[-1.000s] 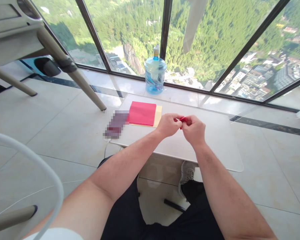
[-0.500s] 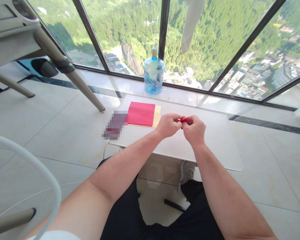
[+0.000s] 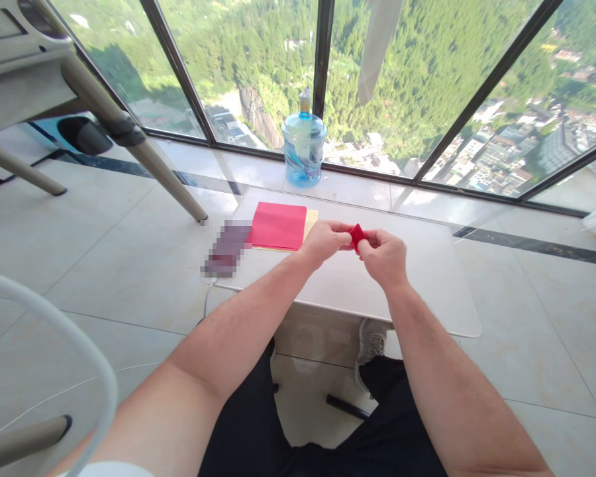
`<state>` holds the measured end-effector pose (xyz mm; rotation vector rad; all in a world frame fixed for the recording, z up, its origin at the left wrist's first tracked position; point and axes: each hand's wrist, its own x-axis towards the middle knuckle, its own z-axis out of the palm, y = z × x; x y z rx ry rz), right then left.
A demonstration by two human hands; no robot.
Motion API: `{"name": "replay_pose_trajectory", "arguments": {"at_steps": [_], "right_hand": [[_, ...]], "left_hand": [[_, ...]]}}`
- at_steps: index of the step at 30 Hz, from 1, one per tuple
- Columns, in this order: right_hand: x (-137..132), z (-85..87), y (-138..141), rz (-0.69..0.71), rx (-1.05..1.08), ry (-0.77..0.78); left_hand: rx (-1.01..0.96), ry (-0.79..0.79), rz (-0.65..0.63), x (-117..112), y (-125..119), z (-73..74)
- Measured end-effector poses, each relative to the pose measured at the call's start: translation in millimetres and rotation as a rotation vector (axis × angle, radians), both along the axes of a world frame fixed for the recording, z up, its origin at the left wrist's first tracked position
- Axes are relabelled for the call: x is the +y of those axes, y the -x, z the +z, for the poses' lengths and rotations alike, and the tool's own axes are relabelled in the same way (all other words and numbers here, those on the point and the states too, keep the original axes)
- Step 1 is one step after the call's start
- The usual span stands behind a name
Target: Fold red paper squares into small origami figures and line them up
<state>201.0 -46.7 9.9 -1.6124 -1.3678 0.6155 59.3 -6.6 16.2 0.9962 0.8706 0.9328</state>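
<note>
A person's left hand (image 3: 326, 240) and right hand (image 3: 385, 257) meet above a low white bench (image 3: 427, 278), both pinching a small folded piece of red paper (image 3: 357, 236) between fingertips, held just clear of the bench top. To the left on the bench lies a stack of red and yellow paper sheets (image 3: 279, 226), with a blurred dark object (image 3: 227, 249) beside it at the edge. A blue water jug (image 3: 303, 147) stands on the tiled floor by the window.

matt red paper piece (image 3: 357, 235), smooth white tabletop (image 3: 427, 291), clear plastic jug (image 3: 304, 149).
</note>
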Motion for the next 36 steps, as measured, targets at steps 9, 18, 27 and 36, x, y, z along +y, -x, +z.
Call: {"name": "replay_pose_trajectory", "arguments": {"at_steps": [9,18,27,36], "right_hand": [[1,0.3,0,-0.047,-0.086,-0.007],[0,-2.1,-1,-0.012,-0.041,-0.059],[2,-5.0,2,0.058,0.312,-0.164],[4,-7.1,0,0.062,0.358,-0.153]], "left_hand": [[0.008,0.006,-0.038,-3,0,3.3],[0.011,-0.073,-0.013,-2,-2,-1.6],[-0.047,0.021,0.08,-5,1,6.5],[-0.029,0.051,0.007,-4,5,9.5]]}}
